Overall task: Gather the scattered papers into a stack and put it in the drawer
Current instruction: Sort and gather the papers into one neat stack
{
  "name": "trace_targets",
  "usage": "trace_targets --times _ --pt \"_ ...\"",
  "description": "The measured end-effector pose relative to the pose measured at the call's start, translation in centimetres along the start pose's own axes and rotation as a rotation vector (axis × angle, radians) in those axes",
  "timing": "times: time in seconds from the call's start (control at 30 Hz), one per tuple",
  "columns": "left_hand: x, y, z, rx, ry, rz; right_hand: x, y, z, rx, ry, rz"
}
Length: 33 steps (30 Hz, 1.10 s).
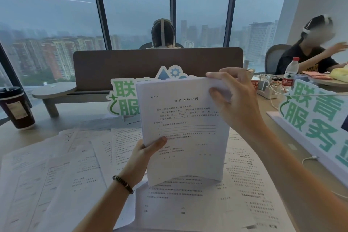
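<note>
The person holds a partial stack of papers [184, 130] upright above the middle of the surface [278, 137]. The left hand [146, 156] is closed on the stack's lower left edge, thumb across the front sheet. The right hand [237, 100] is closed on the upper right corner, fingers curled over the top edge. The bottom edge of the stack stands close over the sheets below; contact cannot be confirmed.

Task status, as judged from this view:
- Gathering is partly done. Several sheets are already in the held stack.
- Many loose printed sheets [62, 171] remain spread over the near and left part of the surface, overlapping one another, with more under and to the right of the stack.
- No drawer is in view, so the placing step is not yet begun.

Legible writing:
- The front sheet carries the heading "续订劳动合同" and, at upper left, "附件 1".
- A green-and-white cut-out sign [122, 98] behind the stack shows "联" and "服"; the rest is hidden.
- A second sign of the same kind [316, 117] at the right reads "联青" and "服务".
- The water bottle [291, 74] at far right has a red label; its text is too small to read.
- A dark lidded cup [16, 109] stands at far left; its label is illegible.
</note>
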State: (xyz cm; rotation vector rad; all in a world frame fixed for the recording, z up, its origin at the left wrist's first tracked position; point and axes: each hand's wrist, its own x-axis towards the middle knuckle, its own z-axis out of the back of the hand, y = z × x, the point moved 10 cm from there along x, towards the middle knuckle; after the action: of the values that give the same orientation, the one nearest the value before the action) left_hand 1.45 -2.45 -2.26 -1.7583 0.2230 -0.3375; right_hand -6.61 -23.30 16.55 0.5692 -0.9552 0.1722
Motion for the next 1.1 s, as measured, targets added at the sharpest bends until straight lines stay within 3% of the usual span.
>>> trace_targets --times 0.13,0.27,0.33,0.47,0.57,0.7,0.87,1.0,1.1 --pt "-0.1 0.1 -0.1 0.005 -0.008 -0.015 -0.5 -1.0 -0.5 0.139 0.022 -0.073" --pt "-0.3 0.1 -0.3 0.004 -0.01 -0.035 -3.9 -4.9 -3.8 0.778 0.081 -0.483" --pt "-0.3 0.3 -0.3 0.01 -0.018 -0.04 -7.0 -7.0 -6.8 0.86 0.185 -0.661" --pt "0.0 0.4 -0.1 0.023 -0.055 -0.044 -12.0 -10.0 -10.3 0.789 0.288 -0.827" --pt "0.4 0.2 0.1 0.039 -0.087 -0.086 -11.8 -9.9 -9.7 0.791 0.247 -0.784" --pt "0.6 0.9 0.3 0.065 -0.128 -0.106 -13.3 -10.1 -9.8 0.521 0.27 -0.754" --pt "1.8 -0.7 0.1 0.408 -0.137 -0.136 -12.3 -10.1 -9.5 0.245 0.341 -0.688" --pt "2.5 0.6 2.1 0.306 -0.184 0.05 -12.0 -10.7 -10.8 0.263 0.509 -0.764" --pt "2.0 3.0 3.1 0.23 -0.156 0.224 -12.8 -12.9 -9.9 0.018 0.623 -0.784"
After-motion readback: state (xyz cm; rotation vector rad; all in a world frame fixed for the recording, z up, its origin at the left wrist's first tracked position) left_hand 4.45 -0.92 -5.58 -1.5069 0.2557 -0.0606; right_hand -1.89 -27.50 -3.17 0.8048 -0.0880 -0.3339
